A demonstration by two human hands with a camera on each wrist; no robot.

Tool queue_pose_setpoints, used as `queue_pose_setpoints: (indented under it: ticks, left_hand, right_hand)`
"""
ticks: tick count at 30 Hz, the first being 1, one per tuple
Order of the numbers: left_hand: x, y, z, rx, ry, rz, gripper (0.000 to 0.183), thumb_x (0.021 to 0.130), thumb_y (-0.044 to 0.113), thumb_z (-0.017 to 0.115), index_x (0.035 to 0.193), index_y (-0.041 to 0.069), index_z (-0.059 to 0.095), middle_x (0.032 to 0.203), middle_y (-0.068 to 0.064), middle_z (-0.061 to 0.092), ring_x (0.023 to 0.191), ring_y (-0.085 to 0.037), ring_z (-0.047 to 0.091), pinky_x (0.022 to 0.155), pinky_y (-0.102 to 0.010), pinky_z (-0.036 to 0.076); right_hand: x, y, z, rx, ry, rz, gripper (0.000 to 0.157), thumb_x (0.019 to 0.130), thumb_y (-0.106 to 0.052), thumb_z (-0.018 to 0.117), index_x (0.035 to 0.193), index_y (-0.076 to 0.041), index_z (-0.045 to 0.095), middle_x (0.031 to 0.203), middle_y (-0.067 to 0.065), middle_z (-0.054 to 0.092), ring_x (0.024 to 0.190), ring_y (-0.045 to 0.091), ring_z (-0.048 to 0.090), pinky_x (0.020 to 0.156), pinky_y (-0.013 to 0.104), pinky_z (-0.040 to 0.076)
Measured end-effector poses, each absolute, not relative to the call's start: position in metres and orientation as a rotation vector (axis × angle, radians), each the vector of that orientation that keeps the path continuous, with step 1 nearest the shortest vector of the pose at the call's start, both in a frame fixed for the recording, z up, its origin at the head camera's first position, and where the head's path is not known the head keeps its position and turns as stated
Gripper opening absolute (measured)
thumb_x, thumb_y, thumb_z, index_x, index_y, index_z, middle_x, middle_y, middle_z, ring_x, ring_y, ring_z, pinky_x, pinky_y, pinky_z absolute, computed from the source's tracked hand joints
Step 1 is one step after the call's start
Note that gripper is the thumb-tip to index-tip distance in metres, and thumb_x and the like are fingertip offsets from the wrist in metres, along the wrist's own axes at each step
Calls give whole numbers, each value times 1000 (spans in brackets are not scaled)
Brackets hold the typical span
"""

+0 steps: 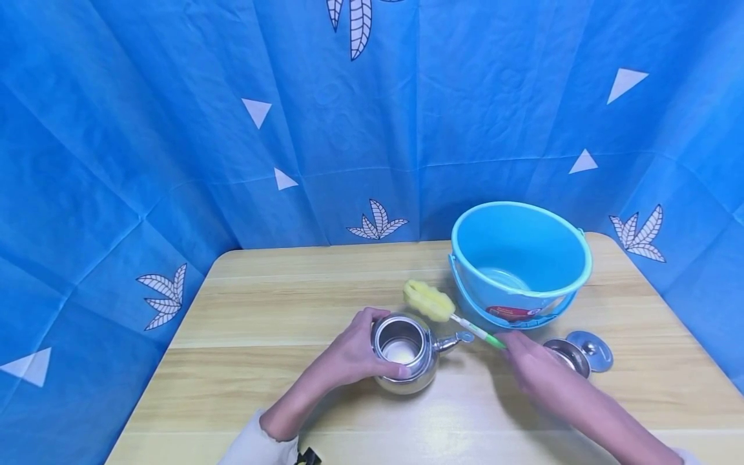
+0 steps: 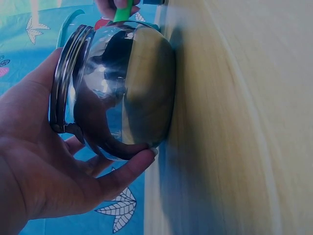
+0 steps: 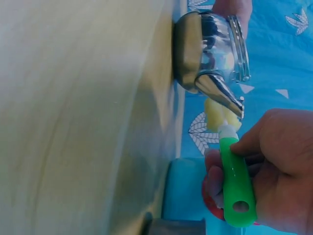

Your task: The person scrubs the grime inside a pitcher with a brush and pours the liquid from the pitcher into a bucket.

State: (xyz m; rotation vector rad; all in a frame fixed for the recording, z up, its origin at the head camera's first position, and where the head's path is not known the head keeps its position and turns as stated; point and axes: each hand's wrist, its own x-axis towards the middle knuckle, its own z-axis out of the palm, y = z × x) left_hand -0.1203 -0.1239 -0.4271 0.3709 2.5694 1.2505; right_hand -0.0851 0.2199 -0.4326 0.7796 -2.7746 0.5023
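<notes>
A shiny metal teapot (image 1: 420,381) without a lid on it stands upright on the wooden table, its round mouth facing up and its spout pointing right. My left hand (image 1: 361,352) grips it from the left side, thumb along the front of the rim. In the left wrist view, fingers reach round the teapot's body (image 2: 105,83). My right hand (image 1: 526,358) holds a sponge brush (image 1: 429,301) by its green handle (image 3: 237,181). The brush's yellow sponge head is raised behind the teapot, apart from its mouth.
A light blue bucket (image 1: 478,287) stands at the back right, close to the brush, with its handle hanging down. Partly behind my right forearm lie a small metal cup-like piece (image 1: 572,354) and a round metal lid (image 1: 594,352). Blue patterned cloth (image 1: 372,129) hangs behind the table.
</notes>
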Motion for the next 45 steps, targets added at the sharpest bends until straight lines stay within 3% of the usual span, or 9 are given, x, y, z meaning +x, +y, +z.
queue_pose_setpoints:
  ticks: [8, 17, 23, 45]
  left_hand:
    - [-121, -123, -428, 364, 2564, 1255, 113, 59, 56, 96, 149, 13, 42, 142, -9, 55, 130, -26, 57, 112, -52, 46]
    - [-121, -123, -428, 355, 2566, 1254, 113, 59, 54, 96, 149, 12, 42, 141, -10, 55, 130, -27, 57, 111, -53, 47]
    - [-120, -123, -428, 359, 2564, 1260, 114, 58, 55, 96, 149, 13, 42, 141, -10, 55, 130, -27, 57, 112, -53, 47]
    - [-120, -124, -428, 344, 2565, 1262, 112, 59, 54, 96, 148, 12, 42, 141, -11, 55, 130, -29, 57, 111, -53, 46]
  right_hand:
    - [-85, 221, -439, 770, -2788, 538, 39, 92, 5, 65, 129, -3, 58, 116, 17, 71, 100, 32, 74, 75, 41, 63]
    - [-85, 220, -443, 753, -2850, 546, 44, 91, 6, 61, 135, -2, 56, 117, 19, 70, 103, 36, 73, 80, 43, 63]
    - [-87, 220, -444, 772, -2843, 523, 44, 91, 7, 61, 133, -3, 56, 116, 17, 70, 107, 36, 72, 83, 43, 62]
    - [-89, 216, -450, 746, -2923, 428, 34, 88, 7, 64, 121, -4, 60, 101, 7, 67, 94, 25, 72, 77, 38, 62]
